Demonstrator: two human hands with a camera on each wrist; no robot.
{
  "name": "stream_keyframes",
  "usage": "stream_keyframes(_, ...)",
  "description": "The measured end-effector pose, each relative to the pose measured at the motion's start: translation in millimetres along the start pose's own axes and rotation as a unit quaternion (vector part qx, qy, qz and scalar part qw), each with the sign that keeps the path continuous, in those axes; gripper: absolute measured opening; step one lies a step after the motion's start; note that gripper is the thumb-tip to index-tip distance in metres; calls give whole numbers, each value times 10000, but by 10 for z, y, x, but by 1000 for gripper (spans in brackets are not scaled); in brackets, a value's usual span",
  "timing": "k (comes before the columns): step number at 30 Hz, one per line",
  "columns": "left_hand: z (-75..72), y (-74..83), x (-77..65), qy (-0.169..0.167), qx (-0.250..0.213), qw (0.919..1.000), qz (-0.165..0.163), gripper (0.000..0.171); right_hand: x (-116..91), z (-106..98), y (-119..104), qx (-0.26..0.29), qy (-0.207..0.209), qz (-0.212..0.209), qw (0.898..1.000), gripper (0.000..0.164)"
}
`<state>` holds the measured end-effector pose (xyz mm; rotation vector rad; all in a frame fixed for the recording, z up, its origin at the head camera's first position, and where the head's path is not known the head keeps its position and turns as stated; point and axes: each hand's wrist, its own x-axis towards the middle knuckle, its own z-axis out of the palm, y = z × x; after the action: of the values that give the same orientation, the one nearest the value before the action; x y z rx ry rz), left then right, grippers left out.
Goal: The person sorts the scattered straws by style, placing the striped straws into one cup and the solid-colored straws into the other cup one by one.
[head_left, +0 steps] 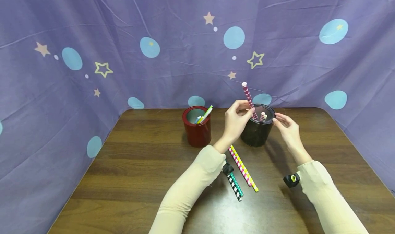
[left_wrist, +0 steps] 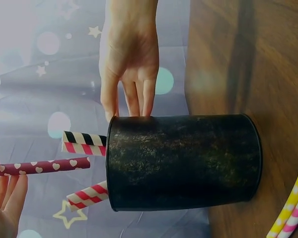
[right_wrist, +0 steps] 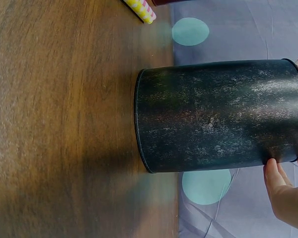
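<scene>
My left hand (head_left: 236,120) pinches a maroon paper straw (head_left: 248,94) with white hearts between thumb and fingers. The straw stands nearly upright over the mouth of a black can (head_left: 255,134); in the left wrist view its lower end is just above the rim. Red-striped straws (left_wrist: 88,195) and a black-striped straw (left_wrist: 84,137) stick out of the can. At the can's right side my right hand (head_left: 287,129) holds it near the top, thumb at the rim and fingertips against the wall (right_wrist: 208,119).
A red can (head_left: 197,134) with several thin coloured sticks (head_left: 206,114) stands to the left. In front lie yellow (head_left: 243,167) and pink-striped (head_left: 240,166) straws, beside teal (head_left: 236,184) and black-striped (head_left: 234,187) ones, partly under my left forearm. A purple curtain (head_left: 172,76) hangs behind the table.
</scene>
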<state>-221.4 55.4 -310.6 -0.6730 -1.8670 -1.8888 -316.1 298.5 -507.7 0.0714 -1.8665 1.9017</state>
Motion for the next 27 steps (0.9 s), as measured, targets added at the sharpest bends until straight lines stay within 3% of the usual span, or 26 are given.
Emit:
stream_keyframes(17,95,-130,6,193,13,9996,-229,15,7,-1,-17,16,-10,14,10000,40)
stream_keyframes(24,153,-487,37,230,133,9990,-352,17,1,-4,-5,-94,8,32,10000,40)
stream_keyframes(27,169,-559,35,241,237,9985,-423,17,1,-9,-2,-105,13,23,9999,40)
